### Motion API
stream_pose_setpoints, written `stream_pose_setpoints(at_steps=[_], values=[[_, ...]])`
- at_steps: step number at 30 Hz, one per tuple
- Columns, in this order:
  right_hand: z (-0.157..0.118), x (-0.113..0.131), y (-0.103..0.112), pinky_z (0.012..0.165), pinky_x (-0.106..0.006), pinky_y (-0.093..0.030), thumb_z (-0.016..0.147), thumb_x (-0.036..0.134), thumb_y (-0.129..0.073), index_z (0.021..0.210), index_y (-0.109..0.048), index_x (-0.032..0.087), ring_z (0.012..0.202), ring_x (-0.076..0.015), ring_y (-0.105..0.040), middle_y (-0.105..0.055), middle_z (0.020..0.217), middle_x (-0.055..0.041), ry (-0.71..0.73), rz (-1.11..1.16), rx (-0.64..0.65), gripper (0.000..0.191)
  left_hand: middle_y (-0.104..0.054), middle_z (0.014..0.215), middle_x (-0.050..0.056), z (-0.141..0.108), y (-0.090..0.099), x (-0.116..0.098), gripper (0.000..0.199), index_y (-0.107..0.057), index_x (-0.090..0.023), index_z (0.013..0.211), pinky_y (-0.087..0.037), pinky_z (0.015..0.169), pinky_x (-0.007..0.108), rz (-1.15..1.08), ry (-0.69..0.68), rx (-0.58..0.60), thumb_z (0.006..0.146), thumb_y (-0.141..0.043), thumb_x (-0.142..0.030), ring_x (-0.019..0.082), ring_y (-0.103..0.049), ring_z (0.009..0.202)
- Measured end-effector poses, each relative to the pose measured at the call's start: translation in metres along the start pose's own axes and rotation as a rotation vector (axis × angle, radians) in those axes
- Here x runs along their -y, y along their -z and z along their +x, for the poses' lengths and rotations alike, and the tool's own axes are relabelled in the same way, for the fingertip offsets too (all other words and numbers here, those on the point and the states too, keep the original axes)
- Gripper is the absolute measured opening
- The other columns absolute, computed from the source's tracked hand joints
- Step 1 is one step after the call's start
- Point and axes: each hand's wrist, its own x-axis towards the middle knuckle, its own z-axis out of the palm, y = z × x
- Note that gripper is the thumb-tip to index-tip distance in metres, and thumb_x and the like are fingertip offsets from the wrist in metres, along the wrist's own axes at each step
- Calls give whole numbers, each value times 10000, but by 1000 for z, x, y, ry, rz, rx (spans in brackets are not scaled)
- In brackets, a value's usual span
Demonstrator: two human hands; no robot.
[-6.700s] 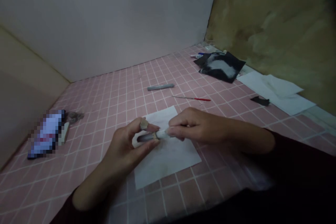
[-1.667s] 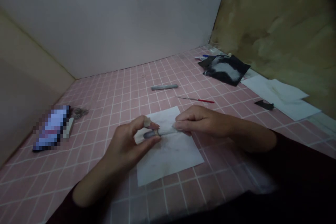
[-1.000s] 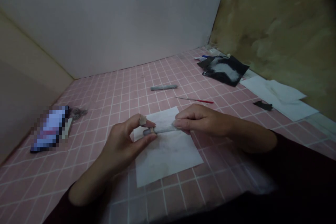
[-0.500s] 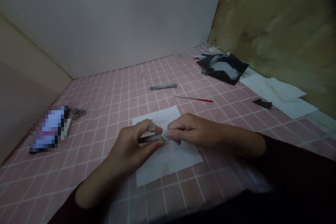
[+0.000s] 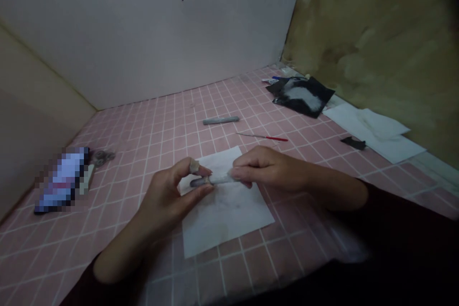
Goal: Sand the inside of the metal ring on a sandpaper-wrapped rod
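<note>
Over a white sheet of paper (image 5: 229, 222), both hands work on a grey rod (image 5: 220, 179), much like the one lying farther back. My right hand (image 5: 263, 168) is closed round the rod's right end. With thumb and fingers, my left hand (image 5: 174, 189) pinches a small brownish piece (image 5: 208, 180) on the rod; it looks ring-like, but the fingertips partly cover it. The rod's left end sticks out into the hollow of that hand. A tan wrap (image 5: 194, 166) circles one left finger.
Behind the paper lie a second grey rod (image 5: 221, 120) and a thin red-handled tool (image 5: 276, 138). Black sheets with pale powder (image 5: 304, 95), white papers (image 5: 383, 136) and a dark scrap (image 5: 353, 143) are at right. Grey rings (image 5: 103, 156) sit left, beside a blurred-out item (image 5: 62, 181).
My left hand has slid leftward along the rod with the small piece, away from my right hand. More of the rod now shows between the hands. The view has shifted slightly.
</note>
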Motion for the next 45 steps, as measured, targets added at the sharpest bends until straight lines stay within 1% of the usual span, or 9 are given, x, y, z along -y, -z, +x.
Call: stream_pose_setpoints(at_steps=[4,9,13,18,23,28,33,38,45], values=[[1,-1,-2,552,-220,-300,917,288,-453,608,-515,132,525,-67,-394,-397,537,53,-21,9,41,351,-706,926,-5,0,-1,1,177,-579,-258,973,-525,719,281,9,1,83,825,-646,-329,204,-669,948],[0,0,1,556,-223,-300,918,302,-450,592,-502,131,537,-69,-386,-402,545,47,-5,21,0,371,-691,1001,-2,-1,3,3,165,-574,-268,974,-519,789,304,24,10,-9,832,-638,-323,211,-643,1023],[0,1,-1,551,-214,-301,918,283,-455,611,-516,128,526,-61,-397,-404,543,52,-1,25,35,350,-704,952,1,0,1,0,174,-569,-255,984,-533,754,290,21,-18,84,833,-633,-312,211,-661,987],[0,0,1,555,-221,-294,920,308,-451,595,-499,132,536,-67,-384,-391,544,51,11,16,16,373,-697,980,23,1,2,-2,167,-580,-243,968,-526,776,318,57,-23,-7,827,-638,-309,224,-657,986],[0,1,-3,564,-216,-305,920,298,-448,622,-508,134,537,-66,-398,-404,556,53,-12,37,78,345,-706,933,11,0,-2,-5,153,-585,-245,962,-539,729,296,-13,-23,97,827,-635,-298,215,-667,957],[-2,1,0,551,-224,-292,921,322,-441,601,-499,133,533,-69,-379,-386,544,50,9,5,48,376,-699,967,20,-1,-2,-4,153,-586,-242,952,-522,781,313,-30,-5,16,823,-645,-302,222,-653,996],[-2,2,-2,546,-212,-296,913,295,-448,607,-496,132,520,-62,-383,-383,539,56,2,33,78,350,-697,927,12,-1,-4,-4,162,-585,-245,961,-526,743,294,-64,-8,104,825,-647,-308,221,-649,1004],[-3,5,2,548,-220,-289,920,293,-444,600,-503,129,527,-65,-379,-382,539,52,13,-19,30,364,-679,1024,25,-3,-2,1,163,-580,-245,981,-511,822,311,-91,4,13,836,-642,-285,223,-610,1081],[-2,5,1,541,-216,-288,912,275,-452,585,-487,132,512,-60,-375,-379,529,55,27,-28,59,359,-688,982,16,-3,-3,-2,155,-583,-254,967,-522,808,320,-80,6,66,830,-644,-292,226,-621,1059]])
